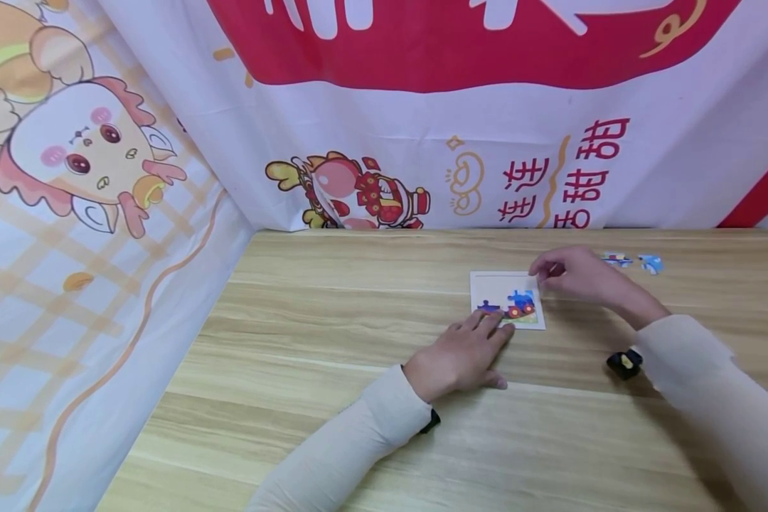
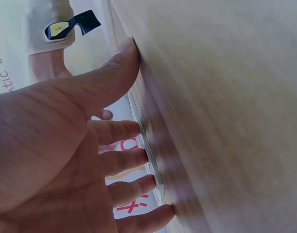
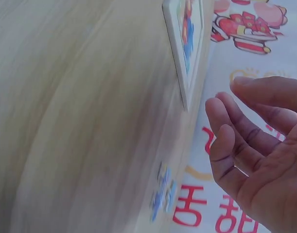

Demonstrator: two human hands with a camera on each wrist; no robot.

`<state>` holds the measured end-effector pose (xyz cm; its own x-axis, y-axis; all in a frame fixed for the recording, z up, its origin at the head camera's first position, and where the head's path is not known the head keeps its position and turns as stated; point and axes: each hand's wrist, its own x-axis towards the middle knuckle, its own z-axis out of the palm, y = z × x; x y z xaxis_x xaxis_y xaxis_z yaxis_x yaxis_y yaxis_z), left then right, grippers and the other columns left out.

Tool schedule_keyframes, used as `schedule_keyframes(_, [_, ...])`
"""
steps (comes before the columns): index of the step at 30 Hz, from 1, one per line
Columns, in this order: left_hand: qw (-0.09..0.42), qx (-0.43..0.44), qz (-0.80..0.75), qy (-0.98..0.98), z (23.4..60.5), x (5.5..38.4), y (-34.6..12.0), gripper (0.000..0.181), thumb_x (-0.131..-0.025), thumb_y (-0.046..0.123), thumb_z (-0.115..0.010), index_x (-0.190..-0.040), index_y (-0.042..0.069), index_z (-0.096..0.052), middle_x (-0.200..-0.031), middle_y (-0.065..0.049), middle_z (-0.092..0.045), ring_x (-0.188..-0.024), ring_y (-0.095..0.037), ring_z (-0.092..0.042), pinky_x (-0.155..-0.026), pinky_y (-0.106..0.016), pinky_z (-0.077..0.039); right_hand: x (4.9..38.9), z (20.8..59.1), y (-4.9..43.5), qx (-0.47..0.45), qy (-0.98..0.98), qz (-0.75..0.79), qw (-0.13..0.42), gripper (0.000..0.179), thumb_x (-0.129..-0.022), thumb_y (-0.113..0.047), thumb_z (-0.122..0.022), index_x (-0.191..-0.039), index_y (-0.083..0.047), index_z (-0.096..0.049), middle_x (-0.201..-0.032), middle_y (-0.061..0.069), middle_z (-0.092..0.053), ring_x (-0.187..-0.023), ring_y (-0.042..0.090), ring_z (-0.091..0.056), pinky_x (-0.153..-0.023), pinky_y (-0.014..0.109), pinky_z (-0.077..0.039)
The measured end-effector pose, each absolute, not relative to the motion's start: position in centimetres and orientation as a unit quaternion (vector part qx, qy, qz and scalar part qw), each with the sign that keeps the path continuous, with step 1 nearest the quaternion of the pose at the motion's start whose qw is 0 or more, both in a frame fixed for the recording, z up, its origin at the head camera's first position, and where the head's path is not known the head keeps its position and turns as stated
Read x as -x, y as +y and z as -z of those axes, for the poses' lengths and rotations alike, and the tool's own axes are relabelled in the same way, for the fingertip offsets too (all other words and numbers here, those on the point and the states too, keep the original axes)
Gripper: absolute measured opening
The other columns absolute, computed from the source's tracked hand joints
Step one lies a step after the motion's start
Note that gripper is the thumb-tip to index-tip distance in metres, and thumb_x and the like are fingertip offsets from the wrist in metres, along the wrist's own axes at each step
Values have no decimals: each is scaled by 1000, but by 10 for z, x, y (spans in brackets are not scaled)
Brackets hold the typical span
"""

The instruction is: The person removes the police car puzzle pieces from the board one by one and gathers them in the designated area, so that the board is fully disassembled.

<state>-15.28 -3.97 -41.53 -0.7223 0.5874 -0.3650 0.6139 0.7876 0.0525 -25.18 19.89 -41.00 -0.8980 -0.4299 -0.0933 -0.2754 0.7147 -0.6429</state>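
Note:
A small white puzzle tray (image 1: 491, 287) lies on the table with joined train pieces (image 1: 522, 303) along its lower right. Another dark blue piece (image 1: 488, 307) sits at its lower left. My left hand (image 1: 459, 358) lies with fingers spread, fingertips over the tray's lower edge and thumb on the tabletop. In the left wrist view, the fingers of that hand (image 2: 124, 160) are fairly straight. My right hand (image 1: 579, 274) hovers by the tray's upper right corner. Its fingers (image 3: 223, 145) are loosely bent, with a gap at the tips and nothing visible between them.
Two loose puzzle pieces, one multicoloured (image 1: 617, 259) and one light blue (image 1: 651, 264), lie behind the right hand near the table's back edge. A printed cloth (image 1: 384, 114) hangs behind the wood-grain table (image 1: 333, 313), and another covers the left side.

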Motion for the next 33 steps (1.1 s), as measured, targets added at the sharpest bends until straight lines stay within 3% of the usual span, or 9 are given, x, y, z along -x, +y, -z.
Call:
schedule_keyframes(8, [171, -324, 40, 930, 414, 152, -38, 87, -96, 61, -64, -167, 23, -29, -176, 0, -21, -162, -23, -21, -123, -41, -39, 254, 419, 183, 225, 900, 347, 140, 21, -97, 1, -68, -117, 1, -73, -112, 16, -75, -108, 32, -68, -98, 57, -54])
schedule_keyframes(17, [163, -317, 35, 934, 409, 154, -33, 89, -89, 60, -73, -163, 27, -38, -166, -1, -35, -158, -29, -31, -114, -45, -49, 257, 424, 176, 241, 900, 336, 139, 18, -95, 4, -68, -110, -3, -76, -106, 11, -77, -104, 30, -70, -97, 57, -55])
schedule_keyframes(26, [175, -304, 47, 935, 406, 154, -30, 89, -89, 60, -73, -164, 29, -36, -169, 1, -31, -159, -28, -28, -115, -45, -48, 258, 423, 173, 219, 901, 337, 161, 19, -98, 3, -65, -112, -5, -76, -107, 9, -76, -106, 30, -69, -99, 57, -53])
schedule_keyframes(33, [199, -288, 34, 936, 407, 153, -29, 91, -91, 57, -72, -167, 30, -29, -176, 9, -19, -163, -27, -20, -121, -48, -41, 258, 424, 173, 228, 896, 347, 159, 20, -96, 6, -64, -111, -2, -75, -106, 12, -76, -101, 27, -70, -96, 54, -56])
